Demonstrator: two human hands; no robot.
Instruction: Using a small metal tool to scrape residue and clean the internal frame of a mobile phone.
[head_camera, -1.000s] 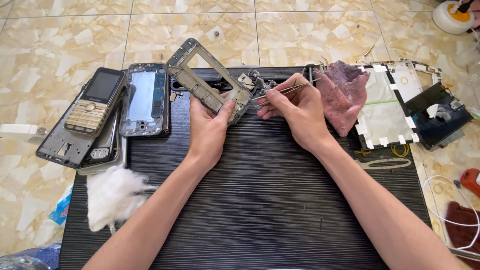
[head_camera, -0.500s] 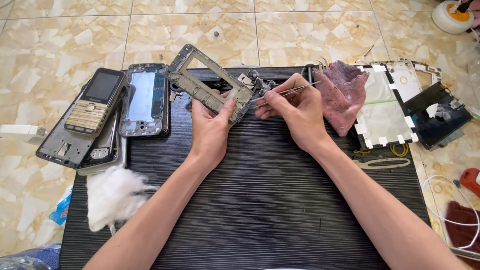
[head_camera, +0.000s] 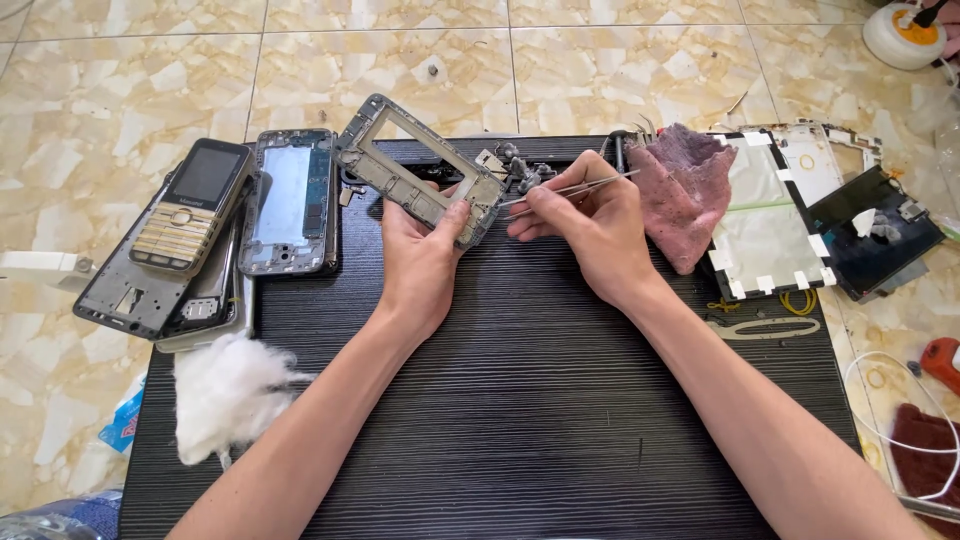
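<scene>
A black ribbed work mat (head_camera: 520, 420) lies on a floor of glossy beige marble-pattern tiles (head_camera: 130, 70), and both forearms reach across it from the near edge. The left hand (head_camera: 425, 255) is closed on a grey metal phone mid-frame with a rectangular opening (head_camera: 418, 168), thumb on the near rail and fingers curled behind, holding it tilted above the far part of the mat. The right hand (head_camera: 590, 225) pinches a pair of slim silver tweezers (head_camera: 570, 188) between thumb and forefinger, their tips lying at the frame's right end. Just beyond the tips sits a small heap of grey metal parts (head_camera: 520, 165). To the right of that hand a crumpled dusty-pink cloth (head_camera: 685, 190) rests on the mat's edge, touching a white backlight panel with black taped borders (head_camera: 765, 215), and further right is a dark display panel (head_camera: 880, 235). Left of the frame lies a stripped phone body with a pale blue inner plate (head_camera: 292, 200), then a gold and black keypad phone (head_camera: 192, 205) stacked on grey housings (head_camera: 125, 295). A tuft of white cotton wool (head_camera: 228, 395) sits on the mat's near left corner. A white cable (head_camera: 890, 385) loops at the far right.
</scene>
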